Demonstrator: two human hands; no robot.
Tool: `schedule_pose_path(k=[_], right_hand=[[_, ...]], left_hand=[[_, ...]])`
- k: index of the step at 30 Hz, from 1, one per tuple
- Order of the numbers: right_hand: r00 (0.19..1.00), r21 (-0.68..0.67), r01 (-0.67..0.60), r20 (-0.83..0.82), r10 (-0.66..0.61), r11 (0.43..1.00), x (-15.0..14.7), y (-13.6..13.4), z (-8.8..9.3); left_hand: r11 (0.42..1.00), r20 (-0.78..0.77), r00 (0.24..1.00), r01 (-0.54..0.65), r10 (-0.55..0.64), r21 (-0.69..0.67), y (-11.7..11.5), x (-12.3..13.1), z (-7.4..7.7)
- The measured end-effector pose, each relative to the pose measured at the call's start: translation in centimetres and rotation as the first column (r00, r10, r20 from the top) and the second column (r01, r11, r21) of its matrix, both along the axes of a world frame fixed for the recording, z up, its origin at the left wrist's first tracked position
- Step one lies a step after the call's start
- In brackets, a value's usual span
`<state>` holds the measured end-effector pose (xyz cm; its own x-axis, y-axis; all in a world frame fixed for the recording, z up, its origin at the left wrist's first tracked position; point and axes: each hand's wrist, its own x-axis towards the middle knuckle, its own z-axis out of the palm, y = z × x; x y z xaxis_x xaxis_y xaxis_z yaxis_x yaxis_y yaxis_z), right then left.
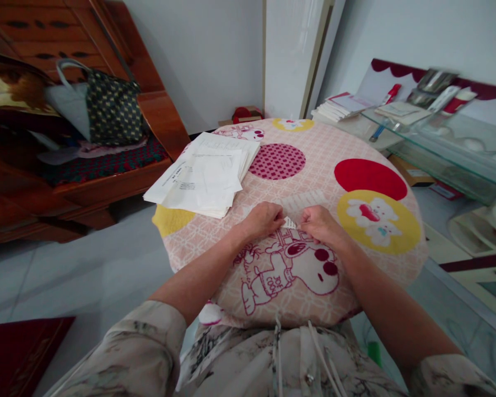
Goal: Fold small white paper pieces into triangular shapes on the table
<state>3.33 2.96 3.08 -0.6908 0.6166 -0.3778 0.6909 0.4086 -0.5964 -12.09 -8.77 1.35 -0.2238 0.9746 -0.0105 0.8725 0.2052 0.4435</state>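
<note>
Both hands meet over the near half of a round table, at a sheet of printed paper (304, 202). The sheet's near edge looks turned up or folded, with lines of print showing between the hands. My left hand (265, 218) is closed with its fingers pinched on the left end of that edge. At the right end, my right hand (317, 221) pinches it in the same way. The fingertips are partly hidden by the knuckles. A stack of printed papers (198, 176) lies to the left, beyond my left hand.
A patterned tablecloth (314, 149) covers the table. On the right stands a glass shelf (446, 143) with metal containers and a red marker; a pile of booklets (341, 106) sits behind. At the left, a wooden bench (119, 179) holds a dark patterned bag (112, 107).
</note>
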Motion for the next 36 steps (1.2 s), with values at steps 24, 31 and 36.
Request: schedule_pose_path(k=[24,31,36], right_hand=[[0.906,0.196,-0.281,-0.267,0.327,0.939,-0.1,0.9,-0.5],[0.885,-0.256,-0.267,-0.446,0.132,0.929,0.3,0.9,-1.0],[0.845,-0.499,-0.174,-0.519,-0.132,0.849,0.2,0.5,-1.1]], left_hand=[[0.988,0.340,0.936,-0.126,0.091,0.084,-1.1,0.3,-0.7],[0.989,0.812,0.583,-0.135,0.029,0.062,-1.5,0.3,-0.3],[0.977,0.907,0.418,-0.206,0.047,0.045,-1.9,0.6,0.4]])
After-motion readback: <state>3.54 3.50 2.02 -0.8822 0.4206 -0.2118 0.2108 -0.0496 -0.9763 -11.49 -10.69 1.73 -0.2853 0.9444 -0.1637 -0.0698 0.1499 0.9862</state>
